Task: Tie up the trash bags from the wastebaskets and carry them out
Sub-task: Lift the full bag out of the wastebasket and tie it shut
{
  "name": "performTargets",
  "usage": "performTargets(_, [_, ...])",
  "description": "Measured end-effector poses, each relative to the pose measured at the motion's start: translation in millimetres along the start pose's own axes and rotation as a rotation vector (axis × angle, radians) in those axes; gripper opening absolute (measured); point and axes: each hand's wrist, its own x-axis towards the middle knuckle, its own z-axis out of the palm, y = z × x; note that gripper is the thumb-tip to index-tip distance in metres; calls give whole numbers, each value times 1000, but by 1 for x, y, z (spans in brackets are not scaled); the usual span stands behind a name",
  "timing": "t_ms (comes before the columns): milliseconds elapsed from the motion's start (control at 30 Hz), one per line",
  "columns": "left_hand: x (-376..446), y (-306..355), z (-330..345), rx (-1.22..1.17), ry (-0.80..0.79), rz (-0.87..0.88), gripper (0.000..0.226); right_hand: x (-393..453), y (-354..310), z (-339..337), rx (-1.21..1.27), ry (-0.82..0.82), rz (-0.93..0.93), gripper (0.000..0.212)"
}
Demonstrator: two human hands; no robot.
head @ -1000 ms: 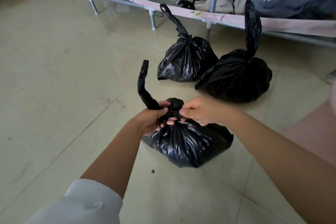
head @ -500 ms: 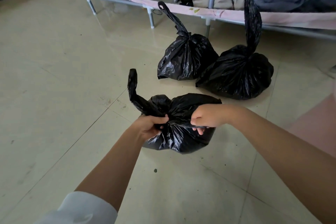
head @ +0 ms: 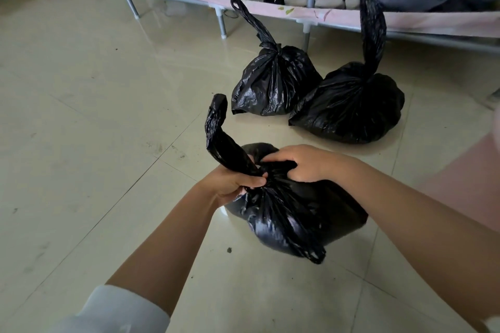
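Observation:
A black trash bag (head: pixel 295 213) rests on the tiled floor in front of me. My left hand (head: pixel 232 184) grips its twisted neck, and a long strip of plastic sticks up past that hand. My right hand (head: pixel 303 161) clutches the gathered plastic at the knot, just right of the left hand. Farther back stand two more black bags, a smaller one (head: pixel 273 81) and a larger one (head: pixel 349 103), each closed at the top with a tail pointing up. They touch each other.
A metal-legged rack (head: pixel 221 21) with a pink fabric edge runs across the back, piled with clothes and socks. Pale floor tiles (head: pixel 94 116) spread to the left. A small dark crumb (head: pixel 229 250) lies on the floor near the front bag.
The front bag's body has shifted back toward me and to the right. Its upright tail has straightened and risen. Both hands have stayed on the neck, now closer together.

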Motion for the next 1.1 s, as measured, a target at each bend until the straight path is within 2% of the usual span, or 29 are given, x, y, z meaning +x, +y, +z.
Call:
performTargets(100, [2, 0, -3, 33, 69, 21, 36, 2, 3, 6, 94, 15, 90, 40])
performTargets(200, [5, -6, -8, 104, 224, 28, 40, 5, 3, 15, 205, 18, 154, 28])
performTargets(267, [5, -9, -5, 248, 336, 67, 22, 7, 2, 20, 183, 6, 183, 24])
performTargets(400, [4, -3, 2, 634, 599, 297, 17, 10, -6, 27, 173, 12, 165, 26])
performTargets(467, [7, 0, 2, 716, 698, 307, 19, 13, -10, 29, 185, 48, 147, 28])
performTargets(500, [10, -1, 1, 771, 712, 263, 19, 15, -10, 29, 199, 66, 135, 26])
performTargets(567, [13, -2, -1, 839, 615, 162, 14, 14, -6, 30, 195, 61, 165, 27])
performTargets(600, [13, -4, -2, 766, 550, 124, 17, 13, -4, 31, 177, 39, 190, 28])
performTargets(667, [7, -3, -4, 381, 419, 38, 17, 11, 3, 31, 149, 10, 203, 26])
performTargets(700, [5, -4, -4, 193, 368, -7, 28, 10, 5, 31, 135, 12, 206, 22])
performTargets(800, [3, -3, 0, -246, 332, -98, 35, 10, 7, 32, 119, 40, 196, 22])
performTargets(867, [5, -2, 4, -434, 350, -75, 35, 11, 6, 34, 105, 60, 184, 25])
performTargets(1000, [5, -10, 15, -505, 359, -39, 36, 10, 10, 37, 40, 25, 185, 25])
performTargets(1100, [3, -23, 15, -461, 365, -88, 35, 3, 15, 42, 25, -115, 231, 23])
